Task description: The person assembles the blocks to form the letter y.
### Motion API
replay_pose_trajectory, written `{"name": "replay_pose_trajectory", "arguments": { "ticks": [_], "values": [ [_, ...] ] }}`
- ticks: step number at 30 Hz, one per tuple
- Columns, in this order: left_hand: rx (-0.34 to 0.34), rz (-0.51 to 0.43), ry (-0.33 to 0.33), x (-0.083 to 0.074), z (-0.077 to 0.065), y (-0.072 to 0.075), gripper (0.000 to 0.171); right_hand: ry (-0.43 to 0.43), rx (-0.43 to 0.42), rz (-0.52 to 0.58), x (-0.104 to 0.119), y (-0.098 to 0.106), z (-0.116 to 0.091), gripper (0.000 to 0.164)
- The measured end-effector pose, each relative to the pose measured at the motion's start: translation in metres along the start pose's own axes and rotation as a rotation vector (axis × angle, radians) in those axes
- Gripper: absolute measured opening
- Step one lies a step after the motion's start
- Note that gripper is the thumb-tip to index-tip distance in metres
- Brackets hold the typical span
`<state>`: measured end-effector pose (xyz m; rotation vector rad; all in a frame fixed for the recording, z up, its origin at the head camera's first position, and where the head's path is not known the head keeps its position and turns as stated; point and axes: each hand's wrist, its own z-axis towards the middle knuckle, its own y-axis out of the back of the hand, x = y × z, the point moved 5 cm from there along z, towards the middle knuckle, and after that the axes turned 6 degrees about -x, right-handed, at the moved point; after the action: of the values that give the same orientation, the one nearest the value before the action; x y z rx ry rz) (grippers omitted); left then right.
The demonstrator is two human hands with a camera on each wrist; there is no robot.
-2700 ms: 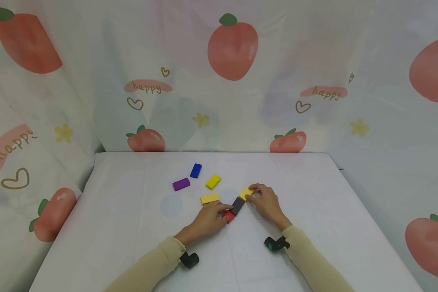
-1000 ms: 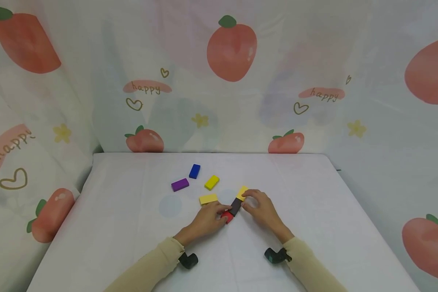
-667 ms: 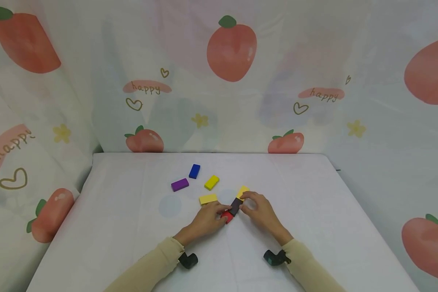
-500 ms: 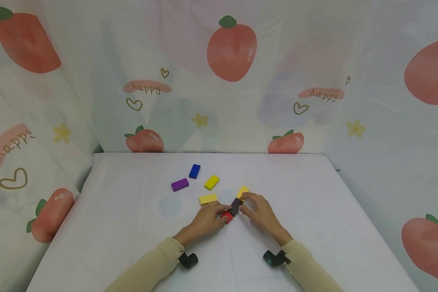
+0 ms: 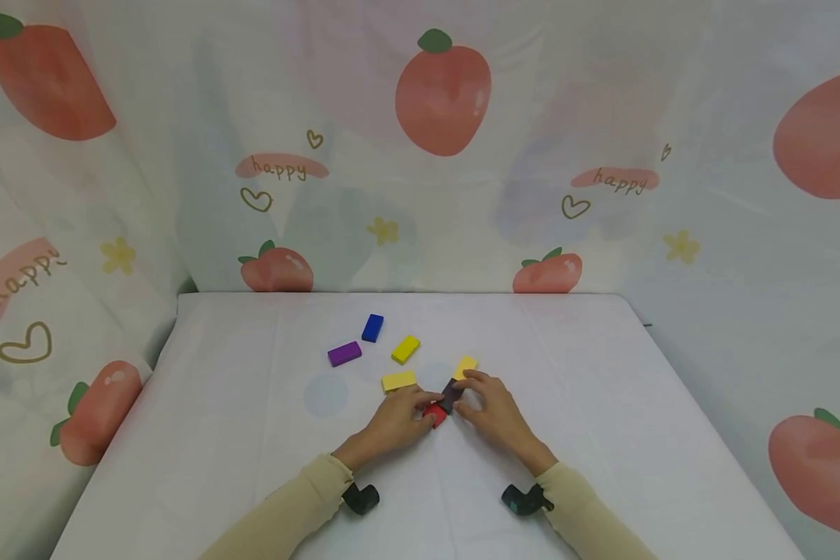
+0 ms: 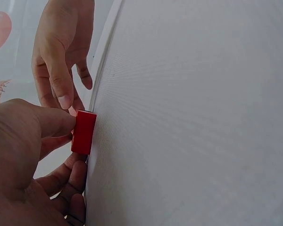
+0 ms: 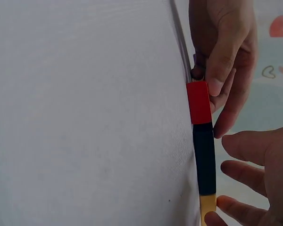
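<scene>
A red block (image 5: 437, 414), a dark block (image 5: 450, 395) and a yellow block (image 5: 466, 365) lie end to end in a slanting row on the white table. My left hand (image 5: 395, 418) holds the red block (image 6: 84, 133) between thumb and fingers, its index finger reaching toward the dark block. My right hand (image 5: 493, 411) is over the other side of the row. In the right wrist view its fingers are spread beside the dark block (image 7: 205, 160), with fingertips right at the yellow block (image 7: 207, 205).
Another yellow block (image 5: 399, 381) lies just beyond my left hand. Farther back are a brighter yellow block (image 5: 406, 349), a purple block (image 5: 344, 354) and a blue block (image 5: 372, 327). A printed curtain (image 5: 462, 225) stands behind the table (image 5: 217, 404).
My right hand has slid from the far yellow block down along the row toward the dark block, its grip loosening. The left hand stays on the red block.
</scene>
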<state>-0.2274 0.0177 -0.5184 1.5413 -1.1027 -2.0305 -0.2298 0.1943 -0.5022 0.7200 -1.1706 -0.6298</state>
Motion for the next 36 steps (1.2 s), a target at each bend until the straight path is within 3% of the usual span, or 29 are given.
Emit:
{"name": "replay_pose_trajectory", "arguments": {
  "ticks": [18, 29, 36],
  "values": [
    [-0.037, -0.064, -0.005, -0.002, 0.0, 0.003, 0.029, -0.045, -0.039, -0.145, 0.006, -0.006, -0.003, 0.038],
    [-0.037, -0.089, -0.026, 0.002, 0.001, 0.003, 0.029, -0.066, -0.056, -0.156, 0.01, -0.008, -0.005, 0.042],
    [-0.004, -0.103, -0.015, 0.007, 0.0, 0.0, 0.032, -0.084, -0.052, -0.163, 0.012, -0.008, -0.006, 0.043]
  ]
}}
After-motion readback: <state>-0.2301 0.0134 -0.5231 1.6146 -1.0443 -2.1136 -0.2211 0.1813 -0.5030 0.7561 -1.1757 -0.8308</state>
